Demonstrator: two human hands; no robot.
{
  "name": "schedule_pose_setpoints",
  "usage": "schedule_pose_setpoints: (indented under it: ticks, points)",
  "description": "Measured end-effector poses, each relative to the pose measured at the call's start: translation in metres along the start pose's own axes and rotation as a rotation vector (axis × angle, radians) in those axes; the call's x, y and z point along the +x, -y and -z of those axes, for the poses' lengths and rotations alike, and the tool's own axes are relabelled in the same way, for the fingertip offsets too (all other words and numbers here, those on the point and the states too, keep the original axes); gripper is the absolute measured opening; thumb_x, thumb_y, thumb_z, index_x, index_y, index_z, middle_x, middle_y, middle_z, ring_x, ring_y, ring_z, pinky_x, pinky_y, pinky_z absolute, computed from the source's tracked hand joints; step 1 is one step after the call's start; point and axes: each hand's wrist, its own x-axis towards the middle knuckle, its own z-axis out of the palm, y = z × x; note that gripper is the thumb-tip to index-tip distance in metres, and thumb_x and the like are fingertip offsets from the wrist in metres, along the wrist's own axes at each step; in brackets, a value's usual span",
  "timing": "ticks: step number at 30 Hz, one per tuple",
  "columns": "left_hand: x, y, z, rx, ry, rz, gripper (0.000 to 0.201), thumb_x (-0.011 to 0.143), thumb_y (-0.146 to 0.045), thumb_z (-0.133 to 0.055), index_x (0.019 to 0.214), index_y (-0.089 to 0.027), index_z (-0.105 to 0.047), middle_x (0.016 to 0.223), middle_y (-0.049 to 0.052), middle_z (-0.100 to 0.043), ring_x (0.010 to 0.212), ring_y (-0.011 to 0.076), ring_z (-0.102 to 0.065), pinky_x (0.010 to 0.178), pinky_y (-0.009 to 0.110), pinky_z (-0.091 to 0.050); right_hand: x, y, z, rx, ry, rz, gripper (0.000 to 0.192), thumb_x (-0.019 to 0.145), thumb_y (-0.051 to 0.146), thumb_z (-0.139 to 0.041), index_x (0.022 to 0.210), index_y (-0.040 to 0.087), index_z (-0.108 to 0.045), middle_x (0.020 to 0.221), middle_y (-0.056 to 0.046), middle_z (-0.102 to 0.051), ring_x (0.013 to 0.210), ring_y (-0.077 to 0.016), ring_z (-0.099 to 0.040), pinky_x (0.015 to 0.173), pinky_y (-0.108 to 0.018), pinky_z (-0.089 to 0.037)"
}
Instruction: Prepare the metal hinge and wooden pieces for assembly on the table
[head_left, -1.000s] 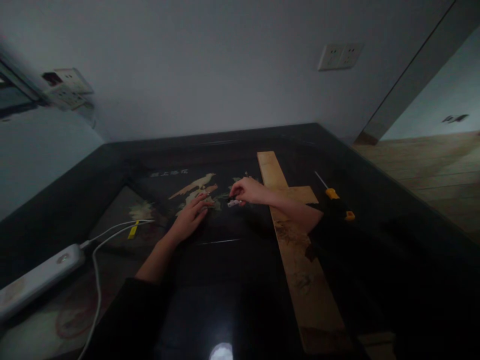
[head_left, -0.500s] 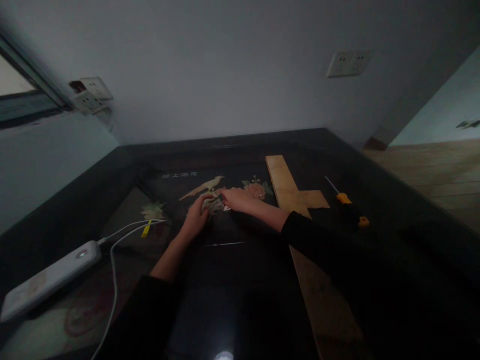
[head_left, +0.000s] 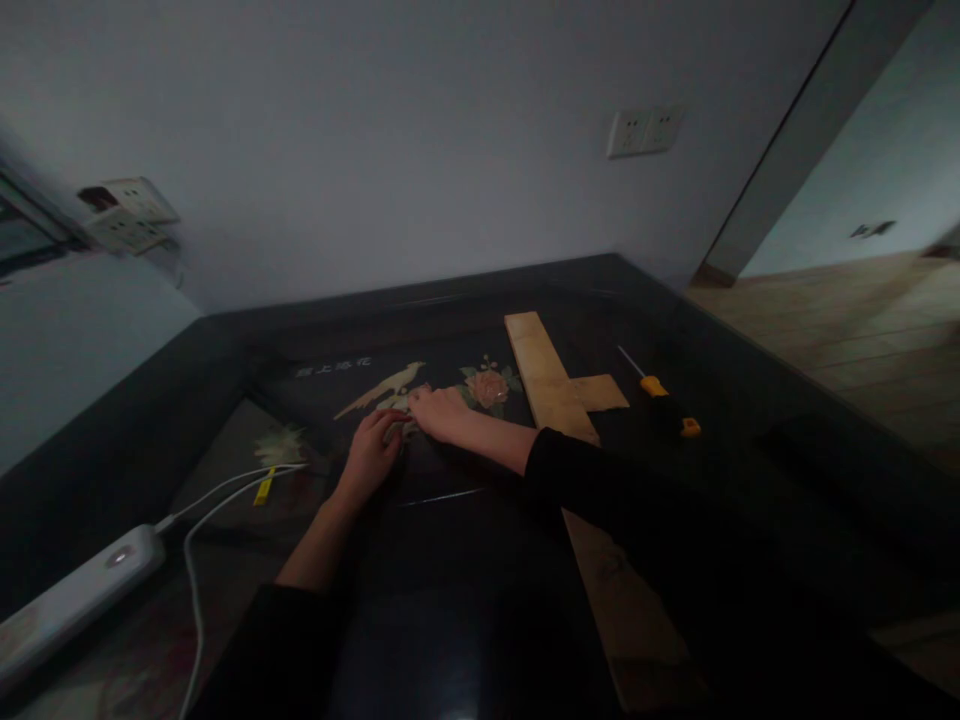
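Both hands met at the middle of the black glossy bench [head_left: 465, 600], over its inlaid bird motif [head_left: 382, 385]. Left hand [head_left: 371, 455] lay palm-down w/ fingers loosely curled toward a small pale object [head_left: 396, 430] under the fingertips; too dim & small to say what it was, or whether it was actually gripped. Right hand [head_left: 439, 412] reached across from the right, flat-ish on the surface, fingers together, tips touching or just beside the left hand's fingertips at the same spot. Can't tell if it pinched anything.

Flower motif [head_left: 489, 385] sat just right of the right hand. Beyond that, a wooden cross-shaped plank [head_left: 551, 385] lay on the bench, long arm running toward the viewer & partly under the right sleeve. A yellow-handled screwdriver [head_left: 660, 395] lay near the plank's short arm, further right.

Left side: white power strip [head_left: 75, 595] w/ white cable [head_left: 217, 485] curving toward the hands, small yellow tag [head_left: 262, 487] near the cable end. Wall sockets [head_left: 643, 130] on the back wall, another socket box [head_left: 127, 210] on the left wall.
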Motion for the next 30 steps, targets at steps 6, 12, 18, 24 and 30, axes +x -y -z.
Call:
schedule_pose_setpoints:
  ticks: [6,12,18,24,30]
  points:
    - [0.001,0.0,0.0,0.007,-0.013,0.02,0.026,0.085,-0.026,-0.045,0.102,-0.019,-0.064,0.11,0.01,-0.065,0.109,0.026,-0.058,0.1,0.044,-0.045,-0.014,-0.014,0.026,0.095,0.0,0.058,0.026,0.093,0.035,-0.054,0.111,0.018,-0.063,0.116,-0.009,-0.064,0.097,-0.022,-0.064,0.08,-0.032,-0.049]
    - [0.001,-0.005,0.002,0.011,0.002,0.072,0.029,0.087,-0.028,-0.044,0.106,-0.019,-0.064,0.112,0.01,-0.065,0.111,0.0266,-0.057,0.101,0.045,-0.044,-0.078,-0.06,0.071,0.212,-0.04,0.052,0.018,0.091,0.021,-0.05,0.097,0.016,-0.066,0.097,-0.007,-0.069,0.086,-0.017,-0.062,0.073,-0.027,-0.042]
    - [0.001,-0.002,0.001,0.019,-0.002,0.078,0.032,0.088,-0.031,-0.042,0.108,-0.017,-0.063,0.112,0.012,-0.064,0.111,0.0273,-0.057,0.1,0.045,-0.045,-0.19,-0.124,0.072,0.426,-0.176,-0.203,0.022,0.088,0.031,-0.049,0.092,0.018,-0.067,0.087,-0.006,-0.069,0.075,-0.0166,-0.061,0.068,-0.029,-0.046]
    - [0.004,-0.039,0.011,-0.018,-0.084,0.101,0.031,0.087,-0.025,-0.043,0.113,-0.018,-0.059,0.118,0.011,-0.061,0.116,0.0271,-0.055,0.104,0.047,-0.042,-0.292,-0.127,0.032,0.559,-0.31,-0.499,0.024,0.085,0.042,-0.054,0.097,0.026,-0.067,0.1,-0.008,-0.071,0.085,-0.0237,-0.068,0.072,-0.038,-0.057]
    - [-0.017,-0.131,-0.008,-0.223,0.204,-0.007,0.034,0.092,-0.03,-0.045,0.122,-0.022,-0.059,0.124,0.009,-0.062,0.117,0.0247,-0.057,0.105,0.044,-0.044,-0.315,-0.091,0.004,0.526,-0.395,-0.494,0.029,0.088,0.04,-0.053,0.112,0.031,-0.066,0.119,-0.008,-0.067,0.112,-0.0265,-0.062,0.097,-0.048,-0.052]
